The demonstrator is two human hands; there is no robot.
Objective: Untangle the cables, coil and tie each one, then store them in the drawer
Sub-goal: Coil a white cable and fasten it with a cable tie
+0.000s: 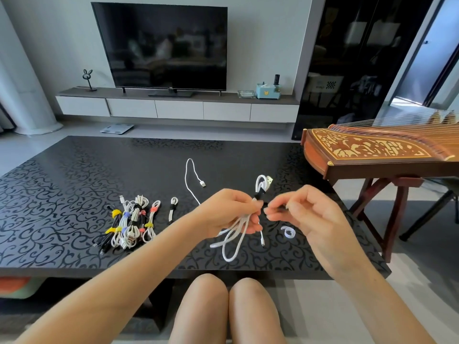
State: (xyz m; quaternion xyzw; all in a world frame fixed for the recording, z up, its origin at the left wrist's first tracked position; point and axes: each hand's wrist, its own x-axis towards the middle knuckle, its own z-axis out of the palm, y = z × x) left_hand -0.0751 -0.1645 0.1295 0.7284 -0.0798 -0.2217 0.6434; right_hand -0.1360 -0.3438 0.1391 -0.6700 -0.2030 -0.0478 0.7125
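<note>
– White cable [238, 227], where is it?
– Bunched in the left hand [231, 211], fingers curled round it, above the table [74, 182], near side. Right hand [308, 216] pinches the black tie [260, 195] wrapped round it.
– Others?
– Tied bundles [131, 219], left.

Soft daylight fills the room, brightest at the doorway [407, 100] on the far right. It lays a pale sheen on the glossy black table [74, 184] and dim reflections on the dark television [169, 45] and the glass cabinet [360, 58], while shadows stay faint. The wide lens bows straight lines near the edges, and the right hand [305, 214] looks slightly blurred at the fingers.
</note>
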